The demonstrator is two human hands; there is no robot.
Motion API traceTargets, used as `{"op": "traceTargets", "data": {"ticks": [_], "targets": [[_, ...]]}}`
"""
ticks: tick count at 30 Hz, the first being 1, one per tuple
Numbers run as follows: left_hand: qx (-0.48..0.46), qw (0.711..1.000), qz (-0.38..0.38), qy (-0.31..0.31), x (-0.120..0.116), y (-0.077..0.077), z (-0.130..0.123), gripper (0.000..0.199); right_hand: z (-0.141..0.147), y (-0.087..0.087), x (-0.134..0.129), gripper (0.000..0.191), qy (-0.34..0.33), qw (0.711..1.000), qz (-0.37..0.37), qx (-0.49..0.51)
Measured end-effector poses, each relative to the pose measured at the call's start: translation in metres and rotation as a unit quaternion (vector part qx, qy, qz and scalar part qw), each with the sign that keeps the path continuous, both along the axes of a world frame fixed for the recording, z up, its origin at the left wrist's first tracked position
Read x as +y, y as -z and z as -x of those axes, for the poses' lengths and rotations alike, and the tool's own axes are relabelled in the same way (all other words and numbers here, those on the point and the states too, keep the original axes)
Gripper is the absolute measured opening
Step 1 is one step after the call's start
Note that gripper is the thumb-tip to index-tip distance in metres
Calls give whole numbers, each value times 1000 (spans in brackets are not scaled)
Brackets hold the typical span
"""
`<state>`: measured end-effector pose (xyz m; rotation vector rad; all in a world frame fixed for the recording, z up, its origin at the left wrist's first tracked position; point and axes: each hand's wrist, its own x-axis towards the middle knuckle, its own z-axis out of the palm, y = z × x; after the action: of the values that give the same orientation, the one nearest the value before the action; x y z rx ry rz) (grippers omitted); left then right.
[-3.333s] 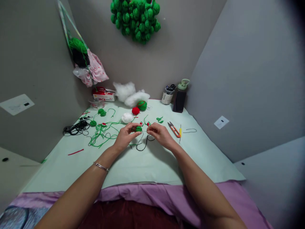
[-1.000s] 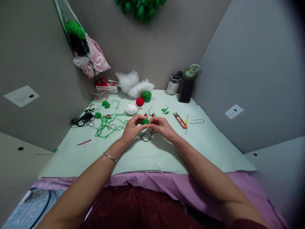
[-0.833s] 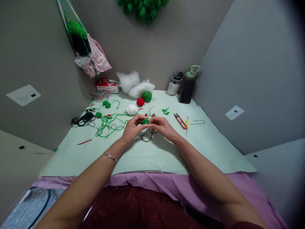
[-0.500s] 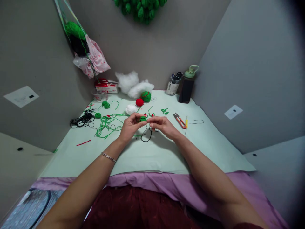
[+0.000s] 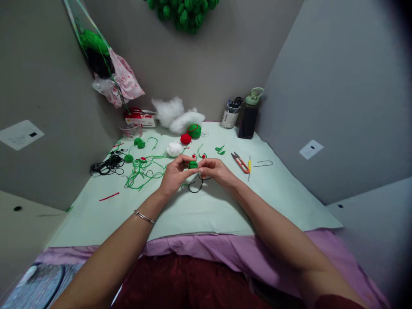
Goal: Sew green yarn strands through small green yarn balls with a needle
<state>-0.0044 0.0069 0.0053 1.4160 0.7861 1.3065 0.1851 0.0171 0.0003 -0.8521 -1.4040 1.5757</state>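
Note:
Between the thumb and fingers of my left hand point(image 5: 175, 172) is a small round green crocheted piece point(image 5: 192, 165) with dark lines across it. My right hand point(image 5: 216, 171) is closed in a pinch, its fingertips against the right side of that piece. Whatever sits between those right fingertips is too small to make out. A loop of black yarn point(image 5: 195, 191) hangs below both hands, just over the table cover. Beyond my fingers lie two small red-and-white pieces point(image 5: 204, 156), partly hidden by the hands.
To the right lie orange thread snips point(image 5: 240, 163), a yellow-handled crochet hook point(image 5: 249, 166) and bent wire point(image 5: 264, 163). Tangled green yarn point(image 5: 141, 171) and black cords point(image 5: 107, 165) spread leftward. Behind are yarn balls point(image 5: 174, 149), white stuffing point(image 5: 169, 111) and a bottle point(image 5: 249, 116).
The view has shifted slightly. My right fingertips have come closer against the green crocheted piece, and the black yarn loop now hangs less open. My left hand keeps its hold.

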Motion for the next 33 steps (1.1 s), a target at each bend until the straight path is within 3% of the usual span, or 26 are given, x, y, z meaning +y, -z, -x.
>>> {"op": "traceTargets", "data": {"ticks": [11, 25, 27, 29, 33], "targets": [[-19, 1000, 10, 15, -1, 0, 1, 33, -7, -7, -1, 29, -24, 1000, -9, 0], [15, 999, 7, 34, 2, 9, -2, 31, 1, -8, -4, 42, -11, 998, 52, 15], [52, 998, 0, 27, 4, 13, -1, 30, -3, -8, -1, 38, -6, 998, 58, -28], [123, 992, -22, 21, 5, 18, 1, 25, -7, -10, 1, 31, 40, 995, 24, -84], [282, 956, -69, 39, 11, 30, 3, 19, -16, -12, 6, 23, 119, 981, -43, -146]]}}
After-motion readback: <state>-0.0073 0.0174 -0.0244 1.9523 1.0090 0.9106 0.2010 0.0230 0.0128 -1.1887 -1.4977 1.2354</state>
